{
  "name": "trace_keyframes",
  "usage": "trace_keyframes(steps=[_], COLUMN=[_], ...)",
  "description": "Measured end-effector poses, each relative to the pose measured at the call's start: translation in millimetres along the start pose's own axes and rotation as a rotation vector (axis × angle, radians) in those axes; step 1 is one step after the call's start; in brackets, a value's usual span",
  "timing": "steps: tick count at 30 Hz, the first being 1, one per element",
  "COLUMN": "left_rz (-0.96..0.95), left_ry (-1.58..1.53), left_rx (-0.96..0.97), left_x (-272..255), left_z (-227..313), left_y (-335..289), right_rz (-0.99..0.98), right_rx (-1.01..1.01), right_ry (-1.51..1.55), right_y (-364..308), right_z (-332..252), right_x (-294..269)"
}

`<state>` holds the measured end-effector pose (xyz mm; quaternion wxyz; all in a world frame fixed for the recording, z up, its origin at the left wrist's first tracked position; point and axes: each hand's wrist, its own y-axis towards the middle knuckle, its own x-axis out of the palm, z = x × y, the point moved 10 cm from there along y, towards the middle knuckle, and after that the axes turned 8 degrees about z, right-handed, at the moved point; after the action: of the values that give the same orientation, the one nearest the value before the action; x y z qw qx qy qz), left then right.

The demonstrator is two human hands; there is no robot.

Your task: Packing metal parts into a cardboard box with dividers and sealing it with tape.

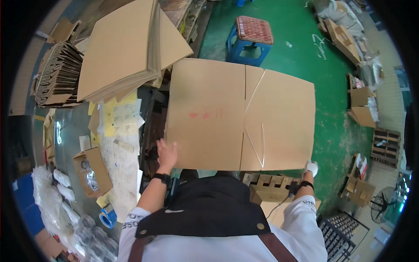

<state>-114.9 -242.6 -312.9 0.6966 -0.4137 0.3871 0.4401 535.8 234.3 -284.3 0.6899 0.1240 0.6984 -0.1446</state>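
Observation:
A large brown cardboard sheet [205, 144] with a crease down it and faint red printed marks lies flat in front of me. Thin pale strips, one curved [254, 94] and one bent in a V [262, 146], rest on its right part. My left hand [167, 153], bare, is at the sheet's near left edge with its fingers spread. At the near right corner, my right hand [311, 167] wears a white glove and is closed on the sheet's edge; its fingertips are partly hidden.
Stacked cardboard sheets [118, 48] stand at the far left, beside a bundle of folded cardboard [59, 74]. A paper-covered table [120, 153] holds an open box [92, 170] and blue tape [107, 217]. Beyond the sheet stands a blue stool [248, 52]. A pallet [275, 180] is near my right side.

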Motion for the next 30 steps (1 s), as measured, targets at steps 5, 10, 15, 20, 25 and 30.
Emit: trace_keyframes(steps=[5,10,15,20,25,30], left_rz=[-0.046,-0.207,-0.435,-0.224,-0.041,-0.006], left_ry=[-0.119,-0.010,0.216,-0.511,-0.331,0.024], left_rx=[-0.540,-0.420,-0.352,-0.750,-0.223,-0.322], left_x=[52.9,37.3,-3.7,36.9,98.6,34.6], left_z=[-80.0,-30.3,-11.8,3.4,31.0,-25.4], left_y=[-12.7,-24.2,-47.0,-56.2,37.8,42.9], right_rz=[-0.121,-0.322,-0.360,-0.063,-0.077,-0.197], right_rx=[-0.010,-0.132,0.048,-0.152,-0.179,-0.239], right_ry=[0.367,0.303,0.549,0.454,0.091,0.250], right_y=[91.5,115.6,97.5,158.3,190.4,73.4], right_z=[-3.0,16.5,8.3,7.0,23.4,-42.9], right_x=[52.7,108.3,54.8,48.6,89.4,66.3])
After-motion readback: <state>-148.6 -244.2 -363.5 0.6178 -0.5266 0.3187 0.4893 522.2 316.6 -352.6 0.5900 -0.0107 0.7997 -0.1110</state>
